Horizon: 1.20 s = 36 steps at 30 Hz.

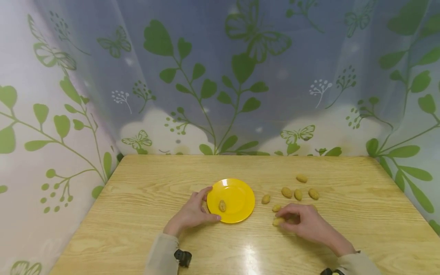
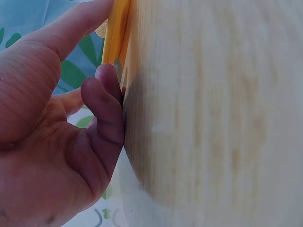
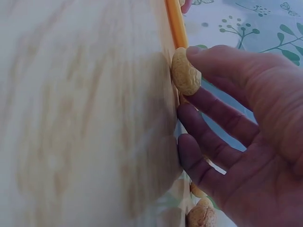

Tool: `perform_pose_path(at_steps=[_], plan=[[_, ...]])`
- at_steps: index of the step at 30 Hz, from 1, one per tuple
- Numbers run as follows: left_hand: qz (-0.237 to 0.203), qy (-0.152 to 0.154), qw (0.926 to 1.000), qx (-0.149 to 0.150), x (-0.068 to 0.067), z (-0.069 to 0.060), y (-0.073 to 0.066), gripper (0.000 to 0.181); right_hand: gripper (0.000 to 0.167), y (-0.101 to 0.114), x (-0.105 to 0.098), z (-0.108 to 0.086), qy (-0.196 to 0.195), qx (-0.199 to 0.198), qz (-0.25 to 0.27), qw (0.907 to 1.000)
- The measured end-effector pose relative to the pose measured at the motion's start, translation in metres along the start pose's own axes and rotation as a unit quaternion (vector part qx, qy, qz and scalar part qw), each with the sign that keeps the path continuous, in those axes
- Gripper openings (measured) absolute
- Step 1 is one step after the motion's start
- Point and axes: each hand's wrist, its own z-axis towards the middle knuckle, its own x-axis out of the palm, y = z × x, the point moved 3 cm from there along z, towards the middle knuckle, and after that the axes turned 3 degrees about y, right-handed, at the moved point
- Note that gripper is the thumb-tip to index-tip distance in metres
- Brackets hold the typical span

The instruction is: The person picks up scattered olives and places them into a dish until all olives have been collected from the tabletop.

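Note:
A yellow plate (image 1: 240, 210) lies on the wooden table with one peanut (image 1: 222, 206) on its left part. My left hand (image 1: 194, 210) grips the plate's left rim, thumb at the near edge and forefinger at the far edge. To the right of the plate, my right hand (image 1: 307, 225) pinches an unshelled peanut (image 3: 186, 73) between thumb and forefinger, at table level. Its other fingers are spread, as the right wrist view shows. Close to those fingertips lies another peanut (image 1: 276, 207). The right hand partly hides a peanut (image 1: 314, 207) behind it.
Beyond the right hand several more peanuts lie loose, among them one peanut (image 1: 301, 178) farthest back and one peanut (image 1: 266, 199) nearest the plate. The wooden table (image 1: 165, 172) ends at a patterned curtain (image 1: 213, 76) behind and at both sides.

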Motion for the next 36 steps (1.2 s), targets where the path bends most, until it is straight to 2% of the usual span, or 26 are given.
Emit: perform_pose_path(at_steps=[11, 16, 29, 36], plan=[[0.006, -0.003, 1.0, -0.004, 0.0004, 0.0021, 0.002, 0.101, 0.021, -0.0019, -0.0003, 0.0006, 0.013, 0.015, -0.019, 0.9996], [0.009, -0.004, 0.9999, -0.004, 0.0004, 0.0018, 0.0023, 0.101, 0.02, -0.0016, 0.0011, 0.0006, 0.003, 0.007, -0.011, 0.9999], [0.003, -0.001, 1.0, 0.0, 0.0013, 0.0003, 0.0027, 0.102, 0.022, 0.0012, -0.0012, 0.0019, -0.015, 0.026, 0.034, 0.999], [0.01, -0.003, 0.9999, -0.001, 0.0011, 0.0, 0.0013, 0.101, 0.023, 0.0027, -0.0008, 0.003, -0.031, 0.028, 0.033, 0.9986]])
